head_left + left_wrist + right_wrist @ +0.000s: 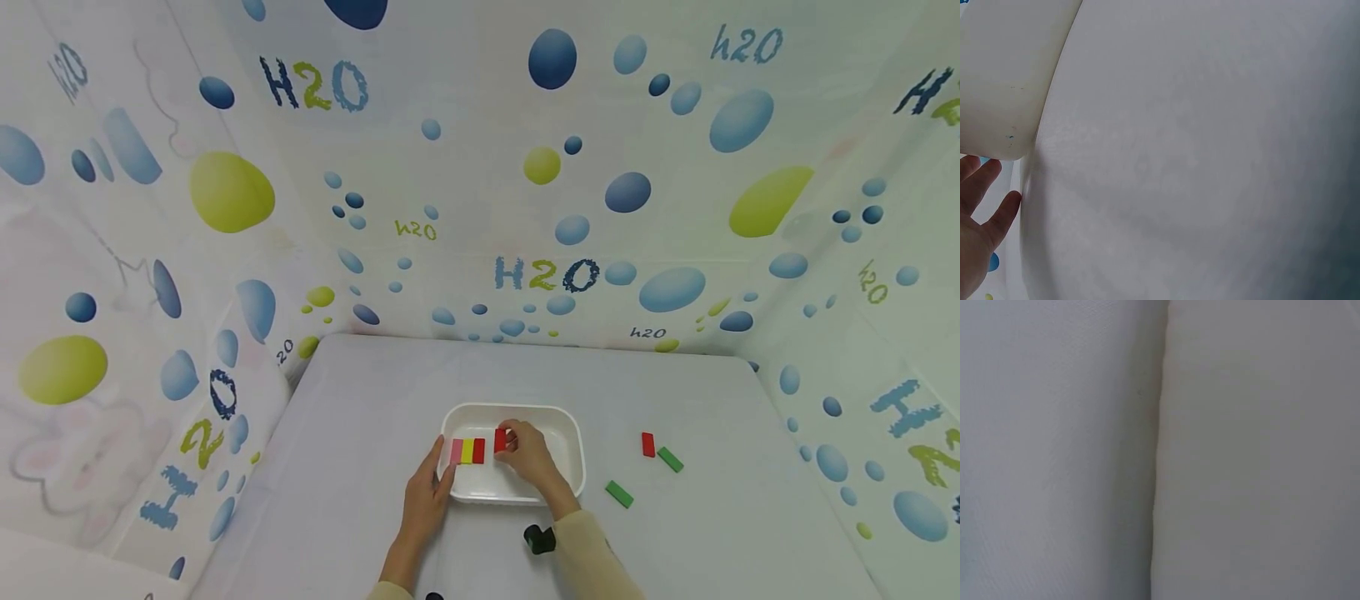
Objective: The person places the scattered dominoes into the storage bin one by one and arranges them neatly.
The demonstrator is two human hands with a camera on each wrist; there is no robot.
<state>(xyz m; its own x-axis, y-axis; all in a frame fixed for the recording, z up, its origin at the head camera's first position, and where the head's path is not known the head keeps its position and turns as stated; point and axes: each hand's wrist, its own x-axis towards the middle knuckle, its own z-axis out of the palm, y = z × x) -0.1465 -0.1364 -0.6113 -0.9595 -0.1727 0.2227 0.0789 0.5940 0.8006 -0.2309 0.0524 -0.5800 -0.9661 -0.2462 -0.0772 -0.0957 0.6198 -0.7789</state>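
A white tray lies on the table. Inside it at the left, a pink block, a yellow block and a red block stand side by side in a row. My right hand pinches another red block between thumb and fingers, a small gap to the right of that row. At the tray's left edge rests my left hand, index finger and thumb spread along the rim near the pink block. The left wrist view shows its fingers extended against the tray's side. The right wrist view shows no hand.
Right of the tray on the table lie a loose red block, a green block and a second green block. A dark object is at the right wrist, beside the cream sleeve. Patterned sheets hang around the table.
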